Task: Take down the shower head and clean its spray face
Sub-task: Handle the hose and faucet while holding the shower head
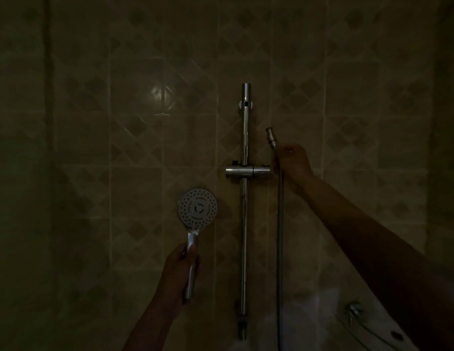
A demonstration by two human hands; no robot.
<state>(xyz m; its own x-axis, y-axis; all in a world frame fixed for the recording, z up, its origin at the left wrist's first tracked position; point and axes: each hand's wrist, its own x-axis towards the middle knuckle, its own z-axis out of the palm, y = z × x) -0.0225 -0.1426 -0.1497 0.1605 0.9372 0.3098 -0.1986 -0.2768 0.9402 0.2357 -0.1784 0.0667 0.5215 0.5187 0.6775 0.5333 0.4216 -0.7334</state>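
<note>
held the shower head by its chrome handle in the closed left hand, round white spray face toward the camera, left of the rail. gripped the loose ribbed metal hose near its end fitting in the closed right hand, beside the slider bracket. best kept upright, face turned outward for wiping across the dotted nozzles.

Your shower head is off its hose: held upright by its chrome handle, round white spray face with nozzle holes turned toward you. The hose hangs straight down, its connector end free.
</note>
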